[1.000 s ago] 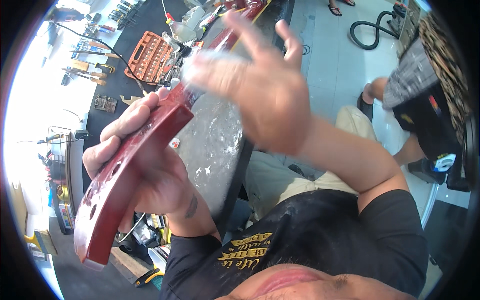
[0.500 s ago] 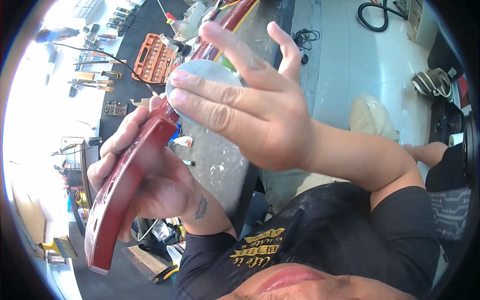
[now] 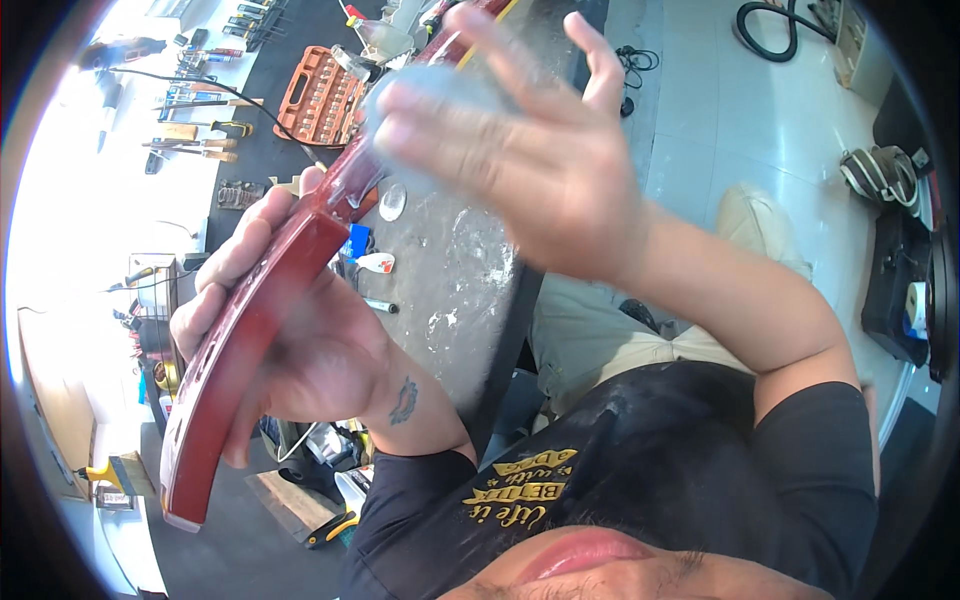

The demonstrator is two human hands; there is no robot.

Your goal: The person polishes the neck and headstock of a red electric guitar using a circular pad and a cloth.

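Observation:
A glossy dark-red guitar neck slants from the lower left toward the upper right, its headstock [image 3: 225, 375] nearest me and a row of holes along one face. My left hand [image 3: 335, 365] is wrapped round the headstock from beneath, fingertips curling over its far edge. Above the narrower neck [image 3: 352, 178], a round grey sanding disc [image 3: 440, 85] lies under the outstretched fingers of my right hand [image 3: 575, 190]. Two fingers press along the disc while others stick out apart from it. Disc and fingertips are smeared by motion, so contact with the neck cannot be made out.
An orange socket-set case [image 3: 293, 95] lies open behind the neck on the dark workbench [image 3: 455, 340]. A clear oval piece [image 3: 393, 202], a small white bottle [image 3: 375, 262] and a marker [image 3: 380, 305] lie beside it. Files [image 3: 200, 150] line the left; a brush [image 3: 125, 475] rests lower left.
My right hand and the disc have shifted up and slightly right along the neck, uncovering the part near the headstock. My left hand keeps its hold.

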